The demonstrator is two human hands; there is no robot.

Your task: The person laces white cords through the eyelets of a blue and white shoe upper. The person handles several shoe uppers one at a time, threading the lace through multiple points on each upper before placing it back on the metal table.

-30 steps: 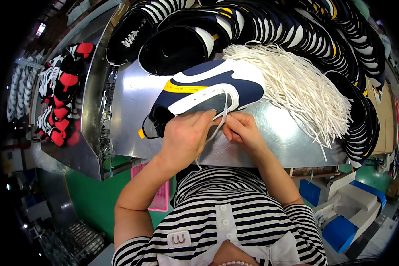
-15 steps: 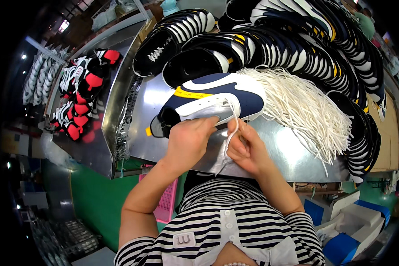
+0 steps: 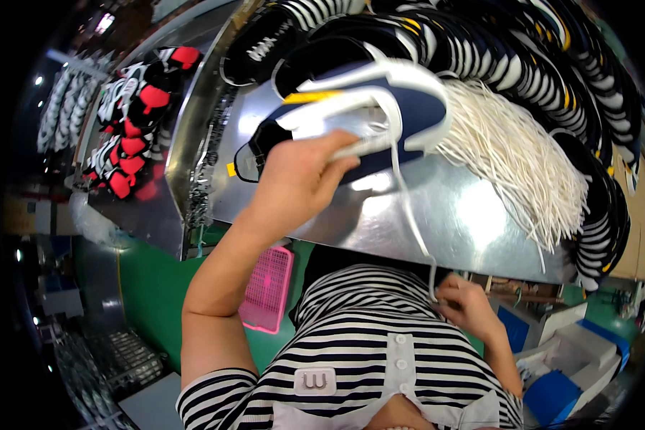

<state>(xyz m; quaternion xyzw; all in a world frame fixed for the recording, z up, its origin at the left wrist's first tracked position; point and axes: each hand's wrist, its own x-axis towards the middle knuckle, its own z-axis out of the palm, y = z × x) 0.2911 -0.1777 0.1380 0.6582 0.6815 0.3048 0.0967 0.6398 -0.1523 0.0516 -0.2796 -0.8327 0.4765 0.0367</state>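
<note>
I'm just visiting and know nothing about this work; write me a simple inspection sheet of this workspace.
Surface: shiny metal tabletop with bright reflections.
Job's things: navy, white and yellow shoe upper; white lace running from it; heap of white laces at its right.
Clutter: packed rows of similar uppers at the far side and right; red, black and white uppers at left.
Hands: left hand grips the shoe upper's near edge; right hand pinches the lace near the striped shirt.
Cables: nothing seen.
Surroundings: green floor, pink basket below the tabletop.
</note>
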